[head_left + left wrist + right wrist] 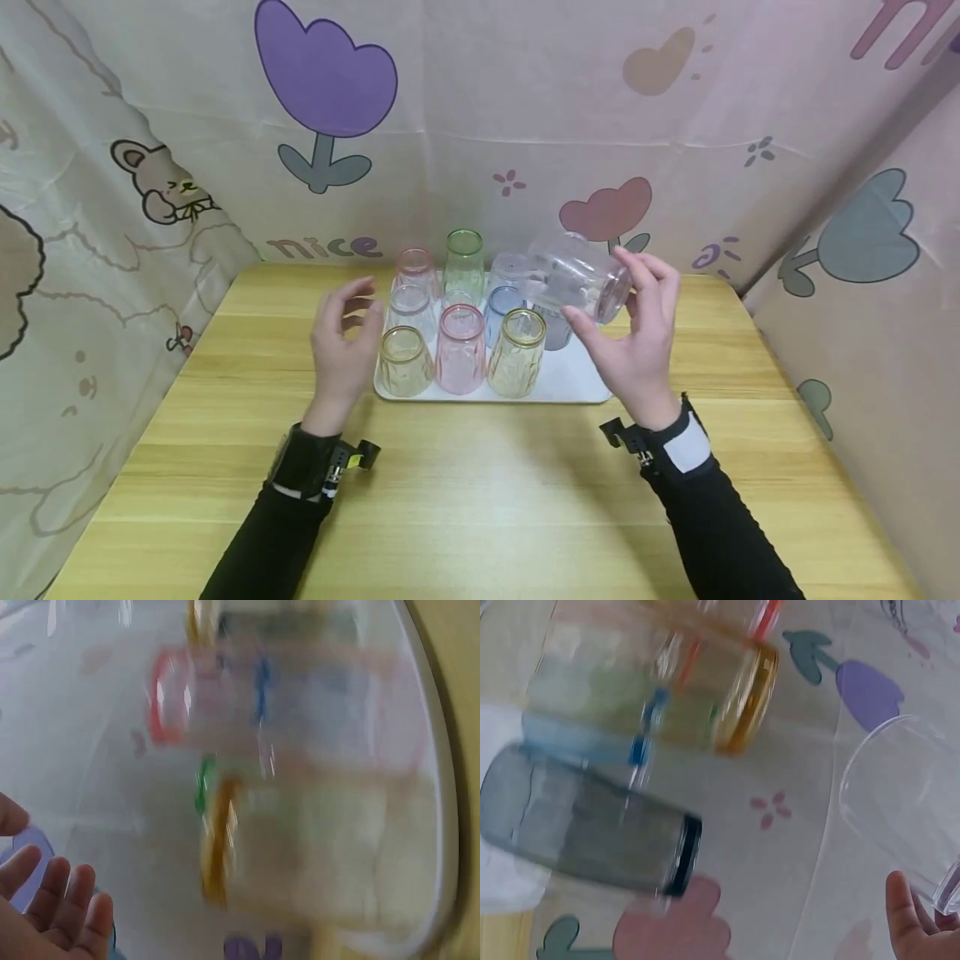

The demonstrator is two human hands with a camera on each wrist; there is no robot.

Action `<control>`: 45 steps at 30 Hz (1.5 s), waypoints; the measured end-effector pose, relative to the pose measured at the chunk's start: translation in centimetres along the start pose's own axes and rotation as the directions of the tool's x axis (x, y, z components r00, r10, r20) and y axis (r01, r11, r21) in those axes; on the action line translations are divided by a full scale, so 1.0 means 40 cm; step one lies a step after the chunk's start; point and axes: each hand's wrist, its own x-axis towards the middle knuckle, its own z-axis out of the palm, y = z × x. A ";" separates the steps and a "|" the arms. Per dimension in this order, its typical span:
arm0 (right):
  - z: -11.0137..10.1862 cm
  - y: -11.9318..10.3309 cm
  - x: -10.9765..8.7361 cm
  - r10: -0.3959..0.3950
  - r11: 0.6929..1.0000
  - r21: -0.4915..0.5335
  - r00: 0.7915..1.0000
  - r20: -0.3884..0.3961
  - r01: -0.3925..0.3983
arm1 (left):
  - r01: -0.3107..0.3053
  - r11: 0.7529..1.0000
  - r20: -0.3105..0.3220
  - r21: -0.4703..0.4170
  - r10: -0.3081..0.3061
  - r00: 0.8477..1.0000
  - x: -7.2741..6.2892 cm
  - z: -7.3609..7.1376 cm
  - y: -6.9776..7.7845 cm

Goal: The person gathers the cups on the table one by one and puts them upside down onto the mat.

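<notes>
My right hand (648, 342) grips a clear drinking glass (573, 279) by its narrower end, between thumb and fingers. The glass is tipped on its side above the tray's right part, wide end pointing left. In the right wrist view, the clear glass (907, 802) shows beside the fingertips. My left hand (345, 346) holds nothing; its fingers are loosely bent at the tray's left edge, near an amber glass (406, 362). Several tinted glasses stand on the white tray (570, 383), among them a pink glass (461, 350), a yellow glass (517, 354) and a green glass (464, 262).
The tray lies toward the back of a wooden table (480, 500), close to a printed cloth backdrop (480, 100). A dark grey glass (592, 817) and a blue glass (498, 312) also stand on it. Cloth hangs at both sides too.
</notes>
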 end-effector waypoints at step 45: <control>-0.044 0.179 -0.176 0.313 0.892 -0.440 0.849 0.426 -0.108 | 0.236 0.797 0.412 0.555 -0.511 0.754 -0.026 -0.074 -0.187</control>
